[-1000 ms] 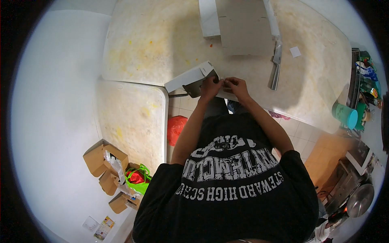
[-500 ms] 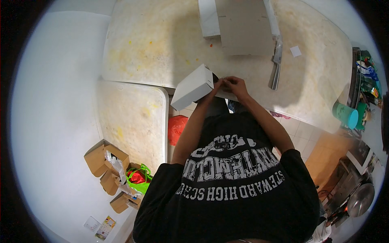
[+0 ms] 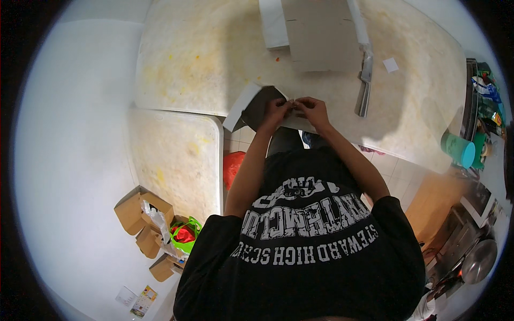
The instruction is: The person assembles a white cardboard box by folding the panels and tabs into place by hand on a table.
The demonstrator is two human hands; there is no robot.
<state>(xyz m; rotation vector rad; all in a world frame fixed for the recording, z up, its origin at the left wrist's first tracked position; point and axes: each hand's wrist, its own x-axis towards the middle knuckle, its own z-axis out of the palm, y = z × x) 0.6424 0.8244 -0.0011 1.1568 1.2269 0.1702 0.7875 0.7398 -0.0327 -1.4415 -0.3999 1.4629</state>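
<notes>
A small white box (image 3: 242,104) tilts over the near edge of the table, its dark grey side turned toward me. My left hand (image 3: 277,112) lies against that dark side, fingers bent and closed. Close by on the right, my right hand (image 3: 313,111) has thumb and fingers drawn together in a pinch. The fingertips of both hands nearly meet at the box's right end. Whatever is pinched there is too small to make out. Farther off lies a knife (image 3: 365,80) with a metal handle, apart from both hands.
A large open carton (image 3: 321,45) stands on the pale, stained table (image 3: 182,64), a white paper square (image 3: 390,65) to its right. A teal cup (image 3: 458,150) sits near the right edge. Cardboard boxes (image 3: 140,211) and a green bag (image 3: 186,235) are at lower left; a pan (image 3: 479,261) at lower right.
The white box has turned, showing its dark side instead of its broad white face. My left hand, partly hidden behind the box before, is now in front of it. My right hand has shifted only slightly.
</notes>
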